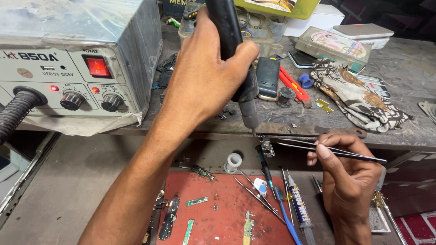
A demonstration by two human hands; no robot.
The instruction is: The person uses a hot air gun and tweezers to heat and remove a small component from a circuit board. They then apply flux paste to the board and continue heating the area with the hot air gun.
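My left hand grips a black hot-air handpiece, held upright with its metal nozzle pointing down at a small metal part. My right hand holds steel tweezers that reach left and pinch that small part just under the nozzle tip. Both hands hover above a red work mat strewn with small green circuit boards.
A grey hot-air station with a lit red switch, two knobs and a black hose stands at left. On the mat lie spare tweezers, a blue tool, a glue tube and a white ring. The shelf behind holds a patterned cloth, a phone, a red knife and boxes.
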